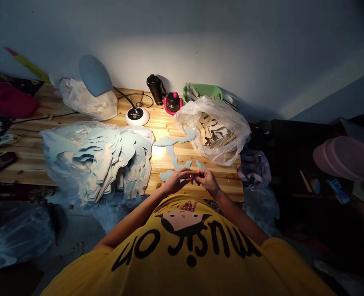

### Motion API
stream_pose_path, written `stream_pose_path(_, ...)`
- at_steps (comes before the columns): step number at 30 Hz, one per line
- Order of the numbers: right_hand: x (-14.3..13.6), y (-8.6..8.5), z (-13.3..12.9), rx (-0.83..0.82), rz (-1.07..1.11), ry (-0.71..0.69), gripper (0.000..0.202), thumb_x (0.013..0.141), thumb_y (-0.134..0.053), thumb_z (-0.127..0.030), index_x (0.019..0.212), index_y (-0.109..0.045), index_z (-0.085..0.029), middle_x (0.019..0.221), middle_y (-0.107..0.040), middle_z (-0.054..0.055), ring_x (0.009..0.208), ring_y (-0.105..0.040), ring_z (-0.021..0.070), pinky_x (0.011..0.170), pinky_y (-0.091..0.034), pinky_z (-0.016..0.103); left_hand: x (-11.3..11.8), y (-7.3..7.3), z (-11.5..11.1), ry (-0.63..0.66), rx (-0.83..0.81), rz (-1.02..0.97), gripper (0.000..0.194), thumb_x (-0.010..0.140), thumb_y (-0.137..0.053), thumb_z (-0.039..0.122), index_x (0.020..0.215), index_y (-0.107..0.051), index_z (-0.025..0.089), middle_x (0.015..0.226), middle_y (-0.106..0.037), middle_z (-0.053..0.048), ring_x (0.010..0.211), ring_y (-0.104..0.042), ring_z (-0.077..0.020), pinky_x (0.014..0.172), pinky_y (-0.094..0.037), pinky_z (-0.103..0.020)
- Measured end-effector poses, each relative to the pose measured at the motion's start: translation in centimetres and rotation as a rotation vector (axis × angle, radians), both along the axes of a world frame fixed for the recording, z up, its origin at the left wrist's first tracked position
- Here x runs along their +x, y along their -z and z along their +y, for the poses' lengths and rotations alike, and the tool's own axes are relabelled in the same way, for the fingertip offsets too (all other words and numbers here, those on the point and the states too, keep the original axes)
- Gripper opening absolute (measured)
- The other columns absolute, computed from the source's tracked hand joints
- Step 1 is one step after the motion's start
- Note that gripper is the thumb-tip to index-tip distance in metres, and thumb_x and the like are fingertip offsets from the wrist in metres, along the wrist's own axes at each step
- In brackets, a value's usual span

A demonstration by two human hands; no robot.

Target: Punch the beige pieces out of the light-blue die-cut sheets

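My left hand [178, 180] and my right hand [208, 181] meet at the front edge of the wooden table, their fingertips pinched together. Whatever sits between the fingers is too small or hidden to make out. Just beyond them lie pale blue cut-out pieces [182, 165], flat and with curved outlines. One long wavy piece [166, 142] stretches across the lit wood, and a small pointed one [200, 165] is by my right hand. To the left, a big stack of similar pale blue cut-outs [108, 156] leans in layers on a clear plastic bag [57, 144].
At the right, an open plastic bag [242, 131] holds beige offcuts [214, 129]. Behind stand a desk lamp [137, 116], a black bottle [155, 89], a dark jar with a pink handle [173, 102] and a green basket [205, 90]. A phone [0, 164] lies far left.
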State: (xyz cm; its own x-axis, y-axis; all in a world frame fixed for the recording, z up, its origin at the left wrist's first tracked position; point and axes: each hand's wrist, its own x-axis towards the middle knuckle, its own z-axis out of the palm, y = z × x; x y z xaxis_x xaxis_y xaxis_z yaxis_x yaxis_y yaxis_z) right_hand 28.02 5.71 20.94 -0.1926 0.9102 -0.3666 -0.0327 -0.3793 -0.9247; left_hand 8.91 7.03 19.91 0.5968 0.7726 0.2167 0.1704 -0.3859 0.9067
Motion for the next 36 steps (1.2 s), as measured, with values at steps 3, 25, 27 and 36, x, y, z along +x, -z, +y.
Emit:
stream_pose_path(3, -0.2, 0.5, -0.4, -0.121, 0.110, 0.028, 0.038, 0.064, -0.081, -0.044, 0.059, -0.054, -0.017, 0.051, -0.051, -0.004, 0.044, -0.039, 0.0061, 0.042, -0.030, 0.019, -0.5, 0.1, -0.2, -0.074, -0.010, -0.018, 0.025, 0.096, -0.055, 0.031, 0.110, -0.070, 0.016, 0.098, -0.070, -0.010, 0.086, -0.068, -0.0143, 0.078, -0.057, -0.026)
stream_pose_path(25, 3.5, 8.5, -2.1, 0.379, -0.549, -0.049, 0.038, 0.066, -0.082, -0.043, 0.095, -0.071, -0.021, 0.087, -0.052, 0.003, 0.084, -0.053, 0.0182, 0.081, -0.050, 0.032, -6.4, 5.6, -4.5, -0.614, -0.097, 0.019, 0.029, 0.087, -0.063, 0.044, 0.094, -0.076, 0.019, 0.088, -0.070, -0.008, 0.080, -0.066, -0.0157, 0.068, -0.053, -0.025)
stream_pose_path(27, 3.6, 9.5, -2.3, 0.355, -0.597, -0.066, 0.027, 0.073, -0.076, -0.042, 0.088, -0.073, -0.020, 0.082, -0.051, 0.003, 0.080, -0.053, 0.0178, 0.079, -0.049, 0.031, -6.8, 6.7, -4.3, -0.647, -0.272, -0.020, 0.036, 0.081, -0.067, 0.050, 0.092, -0.076, 0.017, 0.086, -0.071, -0.009, 0.076, -0.065, -0.0168, 0.065, -0.053, -0.026)
stream_pose_path(36, 2.8, 14.4, -1.7, 0.193, -0.572, -0.137, 0.023, 0.076, -0.067, -0.037, 0.065, -0.067, -0.016, 0.067, -0.053, 0.000, 0.066, -0.050, 0.0136, 0.069, -0.041, 0.025, -7.9, 12.4, -4.2, -0.811, -0.803, 0.003, 0.046, 0.055, -0.080, 0.049, 0.076, -0.062, 0.012, 0.062, -0.061, -0.003, 0.056, -0.057, -0.0125, 0.053, -0.046, -0.022)
